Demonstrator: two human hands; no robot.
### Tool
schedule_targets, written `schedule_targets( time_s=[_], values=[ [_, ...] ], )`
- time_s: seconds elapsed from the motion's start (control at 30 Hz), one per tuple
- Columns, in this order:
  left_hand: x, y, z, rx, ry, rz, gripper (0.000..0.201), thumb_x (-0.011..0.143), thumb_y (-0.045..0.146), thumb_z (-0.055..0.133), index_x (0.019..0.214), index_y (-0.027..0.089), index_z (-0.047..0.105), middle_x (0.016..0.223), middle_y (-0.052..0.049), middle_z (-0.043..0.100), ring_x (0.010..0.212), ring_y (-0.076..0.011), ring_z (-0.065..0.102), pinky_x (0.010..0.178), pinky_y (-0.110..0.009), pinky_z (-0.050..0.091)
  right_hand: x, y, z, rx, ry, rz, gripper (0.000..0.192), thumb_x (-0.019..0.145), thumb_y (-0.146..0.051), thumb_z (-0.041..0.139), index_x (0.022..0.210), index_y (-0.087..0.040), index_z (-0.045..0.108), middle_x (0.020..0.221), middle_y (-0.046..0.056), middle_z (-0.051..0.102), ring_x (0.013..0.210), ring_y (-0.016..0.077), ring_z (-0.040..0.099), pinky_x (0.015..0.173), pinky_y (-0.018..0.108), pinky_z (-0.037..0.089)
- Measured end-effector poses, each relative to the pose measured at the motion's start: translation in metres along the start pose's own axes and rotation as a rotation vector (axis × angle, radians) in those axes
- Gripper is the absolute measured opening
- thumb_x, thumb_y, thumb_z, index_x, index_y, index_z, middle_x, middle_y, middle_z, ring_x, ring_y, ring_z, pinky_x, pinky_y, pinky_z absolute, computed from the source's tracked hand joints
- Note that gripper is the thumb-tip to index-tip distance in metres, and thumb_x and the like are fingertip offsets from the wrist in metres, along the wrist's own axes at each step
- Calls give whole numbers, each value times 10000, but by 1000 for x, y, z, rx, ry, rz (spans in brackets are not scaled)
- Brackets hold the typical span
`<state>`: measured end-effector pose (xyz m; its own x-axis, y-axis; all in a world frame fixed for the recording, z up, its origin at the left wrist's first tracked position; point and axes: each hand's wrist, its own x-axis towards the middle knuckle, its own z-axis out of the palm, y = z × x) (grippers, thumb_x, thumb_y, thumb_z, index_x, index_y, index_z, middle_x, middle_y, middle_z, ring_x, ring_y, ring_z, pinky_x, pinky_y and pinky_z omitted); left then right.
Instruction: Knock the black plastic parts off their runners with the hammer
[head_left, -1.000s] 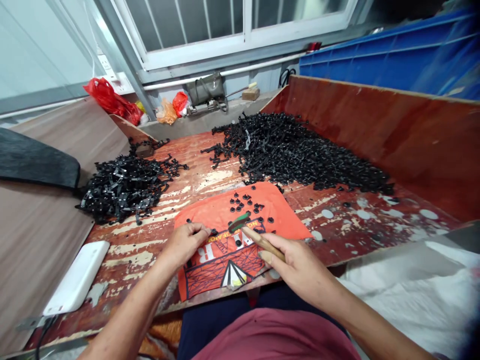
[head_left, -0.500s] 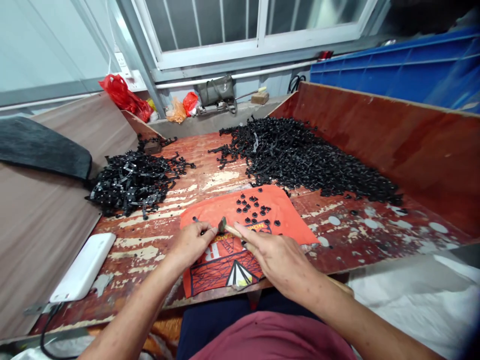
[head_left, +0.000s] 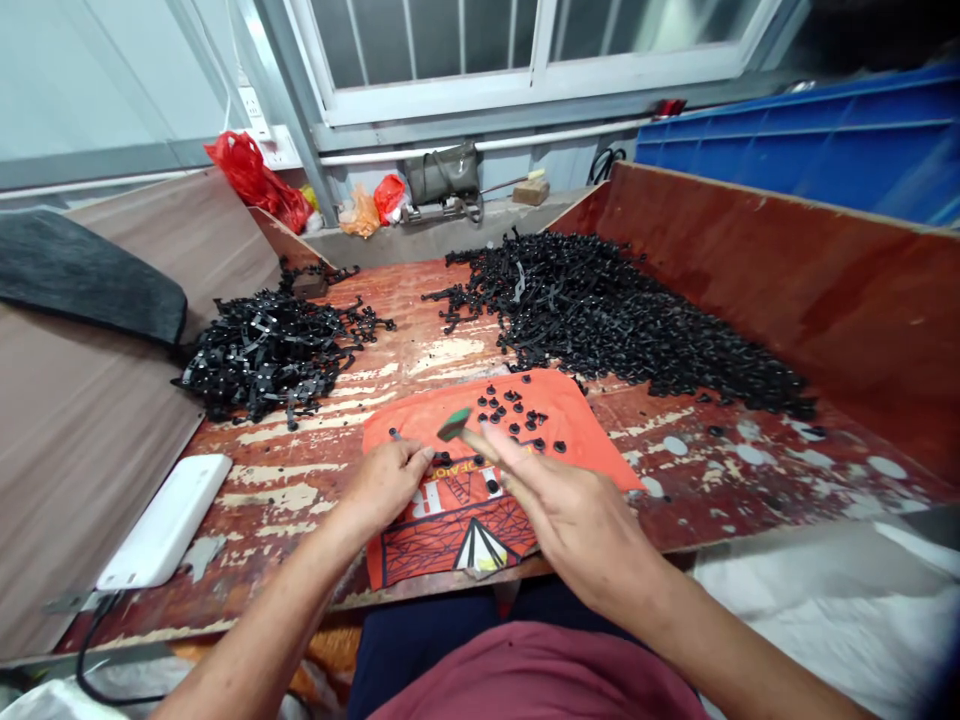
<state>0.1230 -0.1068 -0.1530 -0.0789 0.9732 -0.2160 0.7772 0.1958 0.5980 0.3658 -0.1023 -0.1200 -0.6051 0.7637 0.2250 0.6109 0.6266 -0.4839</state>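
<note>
Since half a second ago I have lifted the hammer [head_left: 456, 424]: its head was down beside my left fingertips, and now it hangs raised over the orange cloth [head_left: 570, 420], blurred by motion. My left hand [head_left: 386, 483] has barely shifted.

My right hand [head_left: 577, 520] is closed around the hammer's handle, with the forefinger stretched along it. What I can see of the handle is pale wood; the head is small and dark with a green tint. Blur hides the finer detail.

My left hand rests on the cloth's near left part, fingers curled and pinched on a small black part [head_left: 442, 459] at the fingertips. The part lies on the cloth, just below the raised hammer head. It is too small for me to make out its shape.

More black round pieces [head_left: 514, 410] lie scattered on the far half of the cloth, each with a stud or hole at its centre. One sits alone near the cloth's left corner.

The cloth carries a black web-like print, a white triangle near its front edge and white block letters. I can read an "R" beside my left hand; a line of small dark letters above it is not legible.

The cloth lies on a worn red board [head_left: 300, 490] with peeling paint. A heap of black strips [head_left: 262, 350] lies at far left, and a larger black pile [head_left: 615, 320] at far right, against a red side wall [head_left: 787, 270]. A white device [head_left: 165, 520] with a cable lies at the board's left edge.
</note>
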Motion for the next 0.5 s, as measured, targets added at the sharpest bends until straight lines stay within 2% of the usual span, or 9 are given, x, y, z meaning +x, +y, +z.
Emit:
schedule_targets(
  time_s=[0.1,0.23,0.37,0.43,0.5],
  values=[
    [-1,1,0,42,0,2,378,905,432,353,660,197,519,617,-14,558,595,-171,504,575,-277,290,2,1,5,-63,-92,-18,570,979,-160,445,1506,-366,377,1030,14,760,830,187,725,706,261,560],
    [-2,4,-1,54,-14,8,364,915,409,340,678,198,517,641,-21,571,619,-177,522,592,-280,306,4,1,4,-7,-61,-10,544,1024,-197,383,1543,-340,301,1141,33,728,927,189,708,777,272,541],
    [-4,4,-3,50,-17,34,385,934,422,326,743,195,571,713,-40,605,705,-203,568,654,-293,356,7,-1,4,-215,-219,59,550,995,-176,436,1523,-311,362,912,46,760,781,222,722,656,280,516],
    [-8,1,-4,-16,17,76,373,949,434,319,938,205,614,806,-42,637,785,-218,595,704,-300,387,9,-2,4,-262,-253,58,568,993,-165,442,1527,-334,345,890,42,760,766,222,722,649,278,500],
    [-10,-2,-4,-93,111,84,384,952,431,343,1222,232,528,852,-29,645,812,-220,606,732,-308,409,10,-2,5,-258,-229,26,589,996,-158,435,1531,-372,315,925,34,762,784,215,724,657,272,490]
  ],
)
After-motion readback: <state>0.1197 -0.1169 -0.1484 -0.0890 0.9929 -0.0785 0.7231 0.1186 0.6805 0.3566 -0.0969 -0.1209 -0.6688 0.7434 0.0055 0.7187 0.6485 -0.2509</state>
